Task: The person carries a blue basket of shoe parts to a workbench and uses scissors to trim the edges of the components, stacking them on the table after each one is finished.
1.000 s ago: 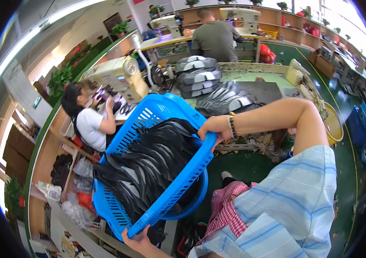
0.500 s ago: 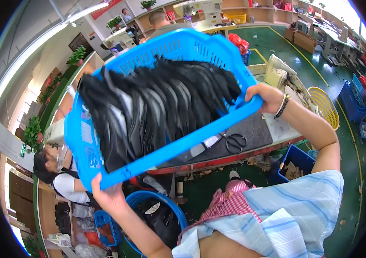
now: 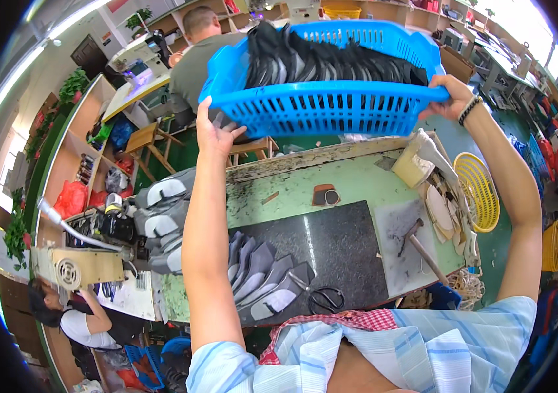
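Observation:
I hold a blue plastic basket (image 3: 328, 108) up in the air over the far edge of the workbench (image 3: 292, 190). It is packed with several black shoe-upper pieces (image 3: 331, 56). My left hand (image 3: 216, 128) grips its left end, and my right hand (image 3: 446, 95), with a bracelet on the wrist, grips its right end. On the dark stone slab (image 3: 341, 252) below lie grey and black shoe pieces (image 3: 259, 278) and a pair of scissors (image 3: 321, 298).
A hammer (image 3: 420, 245) lies on a grey pad at the bench's right, beside a heap of pale cut pieces (image 3: 439, 203). Yellow baskets (image 3: 479, 190) stand right of the bench. A sewing machine (image 3: 82, 262) and grey shoe parts (image 3: 161, 209) sit left. One person (image 3: 197, 59) sits beyond the bench, another (image 3: 82, 321) lower left.
The basket has swung up from a steep tilt beside me to nearly level over the bench's far edge. Both hands stayed on its ends, and my view has turned down onto the bench.

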Action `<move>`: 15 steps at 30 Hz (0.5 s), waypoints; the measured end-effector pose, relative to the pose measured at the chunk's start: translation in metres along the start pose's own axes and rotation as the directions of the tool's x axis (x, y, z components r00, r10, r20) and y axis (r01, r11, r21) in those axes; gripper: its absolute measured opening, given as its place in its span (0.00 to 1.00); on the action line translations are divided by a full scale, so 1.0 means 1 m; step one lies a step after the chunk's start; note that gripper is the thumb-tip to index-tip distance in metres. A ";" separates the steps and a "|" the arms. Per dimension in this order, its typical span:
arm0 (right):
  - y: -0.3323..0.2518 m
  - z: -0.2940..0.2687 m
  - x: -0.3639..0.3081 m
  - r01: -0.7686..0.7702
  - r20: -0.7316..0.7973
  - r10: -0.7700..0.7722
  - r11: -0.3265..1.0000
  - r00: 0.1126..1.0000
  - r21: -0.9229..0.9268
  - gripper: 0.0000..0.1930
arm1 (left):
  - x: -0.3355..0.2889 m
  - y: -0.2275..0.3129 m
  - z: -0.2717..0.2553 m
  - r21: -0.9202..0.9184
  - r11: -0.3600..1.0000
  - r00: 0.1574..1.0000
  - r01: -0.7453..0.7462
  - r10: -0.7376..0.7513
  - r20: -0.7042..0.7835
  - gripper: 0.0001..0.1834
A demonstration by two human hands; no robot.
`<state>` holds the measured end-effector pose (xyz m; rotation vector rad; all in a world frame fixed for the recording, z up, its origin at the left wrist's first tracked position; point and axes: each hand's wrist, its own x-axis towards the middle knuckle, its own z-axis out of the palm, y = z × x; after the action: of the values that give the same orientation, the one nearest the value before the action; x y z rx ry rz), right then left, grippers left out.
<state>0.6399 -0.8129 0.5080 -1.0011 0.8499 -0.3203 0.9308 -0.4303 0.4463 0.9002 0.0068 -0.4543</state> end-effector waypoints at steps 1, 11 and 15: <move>-0.006 0.001 0.021 0.040 0.032 -0.041 0.998 0.999 0.042 0.13 | 0.020 -0.018 -0.001 0.105 0.994 0.999 -0.017 0.013 0.036 0.52; 0.024 0.009 0.331 -0.129 -0.499 -0.154 0.864 0.853 -0.486 0.11 | 0.147 -0.215 -0.105 0.887 -0.381 0.965 -0.261 -0.100 0.242 0.43; 0.080 -0.041 0.447 -0.298 -0.464 0.033 0.806 0.885 -0.511 0.09 | 0.147 -0.229 -0.085 0.876 -0.429 0.975 -0.222 -0.118 0.190 0.35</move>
<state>0.8877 -1.0622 0.2169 -1.4280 1.4993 -0.1272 0.9911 -0.5434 0.1921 2.7776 -0.8589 -0.3445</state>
